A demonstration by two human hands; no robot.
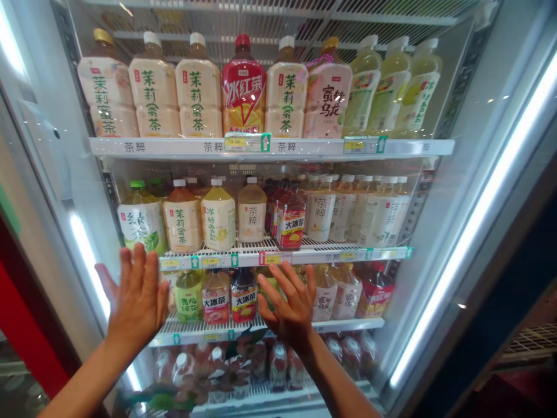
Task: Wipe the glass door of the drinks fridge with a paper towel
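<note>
My left hand (pixel 138 299) is open, fingers stretched upward, flat against the glass door (pixel 439 191) of a drinks fridge near its left side. My right hand (pixel 289 307) is open too, fingers spread, pressed on the glass in front of the third shelf (pixel 209 331). Neither hand holds anything. Behind the glass, small tea bottles (pixel 215 297) stand between my hands. A red iced-tea bottle (pixel 290 223) sits on the second shelf (pixel 243 255) above my right hand.
Large tea bottles (pixel 198 87) and one red bottle (pixel 243 87) line the top shelf (pixel 270 147). More bottles (pixel 278 366) fill the bottom shelf. Bright light strips (pixel 474 220) run down both sides of the fridge. A red panel (pixel 26 337) stands at the left.
</note>
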